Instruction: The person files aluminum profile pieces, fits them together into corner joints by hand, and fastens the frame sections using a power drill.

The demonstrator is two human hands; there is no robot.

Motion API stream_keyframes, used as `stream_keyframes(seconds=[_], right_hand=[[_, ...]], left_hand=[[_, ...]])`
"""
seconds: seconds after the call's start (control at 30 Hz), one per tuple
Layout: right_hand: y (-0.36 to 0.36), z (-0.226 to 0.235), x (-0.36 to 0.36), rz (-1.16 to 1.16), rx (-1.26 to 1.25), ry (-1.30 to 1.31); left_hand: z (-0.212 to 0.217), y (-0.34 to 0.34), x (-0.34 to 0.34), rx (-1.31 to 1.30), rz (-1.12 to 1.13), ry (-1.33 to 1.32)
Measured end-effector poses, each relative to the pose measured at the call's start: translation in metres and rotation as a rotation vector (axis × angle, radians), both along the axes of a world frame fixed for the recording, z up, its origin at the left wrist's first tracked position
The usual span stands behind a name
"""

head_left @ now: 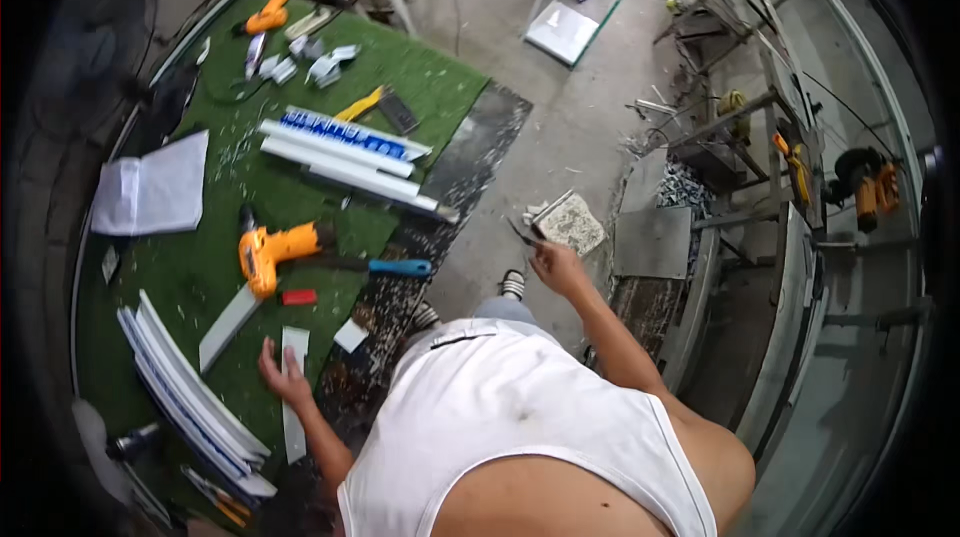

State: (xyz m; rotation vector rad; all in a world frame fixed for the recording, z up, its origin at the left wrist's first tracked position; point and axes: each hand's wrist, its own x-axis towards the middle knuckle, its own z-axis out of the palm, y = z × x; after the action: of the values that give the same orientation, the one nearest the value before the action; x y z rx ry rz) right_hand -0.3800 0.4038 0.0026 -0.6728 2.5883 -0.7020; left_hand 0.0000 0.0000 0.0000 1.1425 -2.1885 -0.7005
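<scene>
a white flat strip (294,435) lies on the green turf (430,87), its long axis running away from the person. the left hand (285,375), unclenched with fingers loosely spread, overlaps it; contact is unclear. the right hand (557,267) grips a thin dark tool (519,231) pointing forward and left. a red block (298,297) and orange cordless drill (268,255) sit beyond the strip, white profiles (185,387) left of it. the left hand hides its middle; the tool's kind is indistinct.
</scene>
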Motion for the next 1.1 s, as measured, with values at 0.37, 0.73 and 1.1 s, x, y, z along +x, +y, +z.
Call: stream_keyframes(seconds=[0.37, 0.73, 1.1], right_hand=[[0.209, -0.040, -0.071, -0.261, 0.092, -0.182], [0.267, -0.046, -0.233, -0.340, 0.023, -0.030], [0.383, -0.266, -0.241, -0.705, -0.378, -0.742]], left_hand=[[0.114, 0.202, -0.406, 0.222, -0.525, 0.308], [0.039, 0.355, -0.611, 0.190, -1.314, -0.003], [0.018, 0.299, -0.878, 0.169, -1.302, -0.220]])
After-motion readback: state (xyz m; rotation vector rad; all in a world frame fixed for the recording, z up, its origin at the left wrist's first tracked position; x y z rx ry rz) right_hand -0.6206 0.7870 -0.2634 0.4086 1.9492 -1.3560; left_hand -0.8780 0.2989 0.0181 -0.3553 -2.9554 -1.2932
